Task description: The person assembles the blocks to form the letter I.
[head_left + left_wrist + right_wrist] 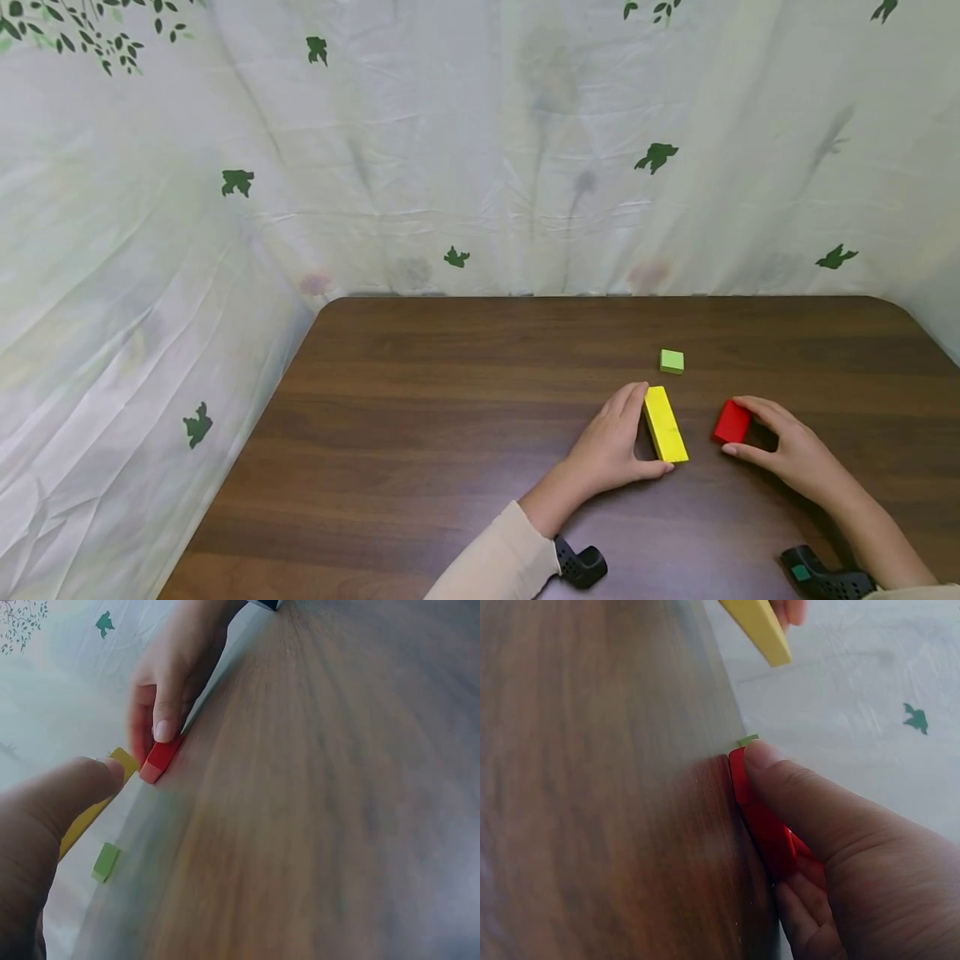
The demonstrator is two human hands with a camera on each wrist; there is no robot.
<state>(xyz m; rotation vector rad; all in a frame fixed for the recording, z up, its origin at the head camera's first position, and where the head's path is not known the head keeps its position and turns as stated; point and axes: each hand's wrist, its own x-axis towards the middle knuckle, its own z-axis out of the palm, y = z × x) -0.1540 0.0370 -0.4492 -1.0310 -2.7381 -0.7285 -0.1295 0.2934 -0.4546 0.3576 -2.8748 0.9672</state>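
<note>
A long yellow block (666, 425) is held by my left hand (609, 446), fingers at its far end and thumb at its near end. In the right wrist view this yellow block (761, 628) hangs raised off the tabletop. To its right, my right hand (795, 454) grips a smaller red block (731, 422) between thumb and fingers. The red block (761, 821) sits low, right at the table surface. Beyond both hands lies a small green block (672, 361), nearest to the yellow block's far end.
The brown wooden table (420, 417) has rounded far corners. Behind it and on the left hangs a pale curtain (450, 150) with green leaf shapes. Black devices sit at the left wrist (581, 567) and the right wrist (825, 575).
</note>
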